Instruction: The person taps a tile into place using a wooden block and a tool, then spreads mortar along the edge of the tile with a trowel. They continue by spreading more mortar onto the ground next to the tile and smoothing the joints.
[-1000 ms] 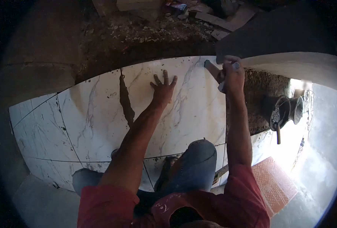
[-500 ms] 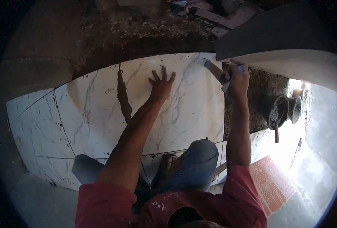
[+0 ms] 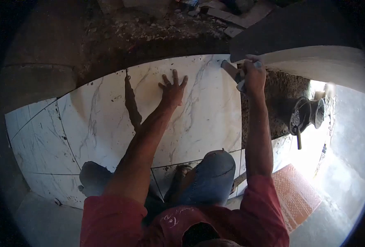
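Note:
My left hand [image 3: 172,91] lies on a large white marble-patterned tile [image 3: 211,119], fingers spread. To its left, a smear of wet mortar [image 3: 130,101] runs along the joint with the neighbouring tile [image 3: 100,119]. My right hand [image 3: 255,78] is closed round a short tool with a thick handle [image 3: 229,70]; its rounded, dark end points up and left over the tile's far right corner. The rest of the tool is mostly hidden in my fist, so I cannot tell its kind.
Right of the tile is a bed of rough mortar [image 3: 277,88], with buckets [image 3: 299,115] standing by it, a handle sticking out of one. A low wall edge [image 3: 314,61] borders the far right. Rubble [image 3: 162,31] lies beyond; an orange-backed tile [image 3: 296,197] is at lower right.
The view has shifted slightly. My left hand stays spread on the tile, and my right hand still grips the tool near the same corner, its wrist turned a little.

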A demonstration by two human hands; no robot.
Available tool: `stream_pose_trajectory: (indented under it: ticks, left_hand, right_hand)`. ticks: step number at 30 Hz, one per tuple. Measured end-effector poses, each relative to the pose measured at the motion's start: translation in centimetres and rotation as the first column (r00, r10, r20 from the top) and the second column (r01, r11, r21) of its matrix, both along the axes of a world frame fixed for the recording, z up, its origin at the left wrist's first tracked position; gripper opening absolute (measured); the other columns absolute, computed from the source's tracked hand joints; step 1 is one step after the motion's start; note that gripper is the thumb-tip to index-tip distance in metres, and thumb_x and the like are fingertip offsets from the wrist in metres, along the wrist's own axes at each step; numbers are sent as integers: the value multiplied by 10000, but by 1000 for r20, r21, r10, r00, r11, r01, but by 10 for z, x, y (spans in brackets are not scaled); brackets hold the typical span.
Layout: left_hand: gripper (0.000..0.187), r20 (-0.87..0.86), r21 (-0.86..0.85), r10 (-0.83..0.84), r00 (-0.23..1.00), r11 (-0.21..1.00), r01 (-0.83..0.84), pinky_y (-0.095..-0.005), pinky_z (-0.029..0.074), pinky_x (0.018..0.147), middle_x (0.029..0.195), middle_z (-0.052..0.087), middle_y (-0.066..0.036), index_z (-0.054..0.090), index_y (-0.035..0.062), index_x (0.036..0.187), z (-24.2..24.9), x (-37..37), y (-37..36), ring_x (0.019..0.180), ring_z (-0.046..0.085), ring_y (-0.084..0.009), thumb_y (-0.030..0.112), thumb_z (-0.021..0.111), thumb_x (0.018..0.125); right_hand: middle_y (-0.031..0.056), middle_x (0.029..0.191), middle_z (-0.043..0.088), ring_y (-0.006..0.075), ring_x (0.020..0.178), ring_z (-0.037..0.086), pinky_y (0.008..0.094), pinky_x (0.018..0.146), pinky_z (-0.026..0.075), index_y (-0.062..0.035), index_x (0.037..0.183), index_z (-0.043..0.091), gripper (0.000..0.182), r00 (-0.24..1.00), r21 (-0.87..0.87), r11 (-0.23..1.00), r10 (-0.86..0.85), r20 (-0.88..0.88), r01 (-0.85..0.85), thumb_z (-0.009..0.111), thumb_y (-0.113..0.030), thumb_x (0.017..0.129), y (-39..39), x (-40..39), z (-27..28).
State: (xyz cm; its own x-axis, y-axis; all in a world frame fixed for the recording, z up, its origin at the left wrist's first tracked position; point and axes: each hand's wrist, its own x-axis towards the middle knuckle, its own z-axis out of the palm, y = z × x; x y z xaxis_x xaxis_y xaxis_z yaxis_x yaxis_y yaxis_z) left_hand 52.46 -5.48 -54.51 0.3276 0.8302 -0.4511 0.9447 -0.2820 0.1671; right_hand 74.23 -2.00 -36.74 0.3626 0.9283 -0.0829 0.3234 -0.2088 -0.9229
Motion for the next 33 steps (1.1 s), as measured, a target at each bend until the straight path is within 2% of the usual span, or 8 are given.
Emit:
stream_pose_trajectory:
  ticks: [12,16,20,23,27,30,31,33]
  left_hand:
    - [1125,18,-20,46,999,999,-46,-730,342,862,1482,73,-257,219,255,1431,-2,-3,-2,1236,210,-620,280,874,517]
    - [1154,37,-27,27,999,999,-26,-728,347,862,1488,13,-252,169,270,1443,-2,-1,-3,1245,179,-624,265,873,529]
    - [1159,16,-45,25,1000,999,-24,-721,339,880,1492,-20,-246,151,279,1448,-3,-2,-1,1256,151,-621,253,871,540]
    - [1161,21,-58,39,999,998,-38,-721,340,879,1491,-4,-249,149,277,1448,1,0,0,1256,151,-622,257,871,540]
    - [1179,-14,-110,41,999,993,-42,-719,338,883,1490,1,-248,133,283,1450,-5,-1,2,1256,150,-622,265,873,533]
    - [1187,18,-4,15,1000,1000,-15,-719,345,876,1491,-5,-249,119,288,1452,-6,0,0,1253,160,-621,281,872,535]
    - [1149,27,-20,24,999,1000,-24,-724,343,870,1490,19,-249,161,283,1444,-3,0,-3,1249,178,-618,255,868,538]
    - [1112,35,-22,41,999,999,-40,-729,340,863,1490,43,-249,204,278,1435,-1,0,7,1246,197,-615,229,863,541]
  right_hand:
    - [56,834,562,128,734,516,286,658,428,-44,992,576,164,989,46,999,34,-141,-28,547,-105,843,-5,-3,1]
    - [50,815,556,109,668,490,275,596,411,-41,995,575,175,981,69,994,75,182,-88,548,-102,833,3,-2,-12]
    - [69,771,557,140,656,504,295,604,430,-32,1003,570,202,943,4,1000,-2,-332,3,553,-93,811,-14,4,3]
    - [63,772,569,117,636,499,276,574,415,-30,994,570,206,999,-95,995,40,34,-36,582,-135,817,2,19,-30]
    - [74,808,584,161,701,518,312,642,437,-12,1001,564,250,981,56,996,80,-176,-71,548,-185,821,-19,10,11]
    - [42,800,585,129,696,521,282,636,437,-18,1003,568,236,994,-80,994,78,70,-73,547,-170,823,-15,18,-17]
    - [47,808,592,116,694,521,275,636,437,-24,990,578,225,981,133,975,167,97,-179,549,-170,822,-10,21,-21]
    - [54,816,590,122,714,520,283,655,435,-22,983,581,214,994,57,993,104,-28,-102,551,-160,822,-27,31,4]
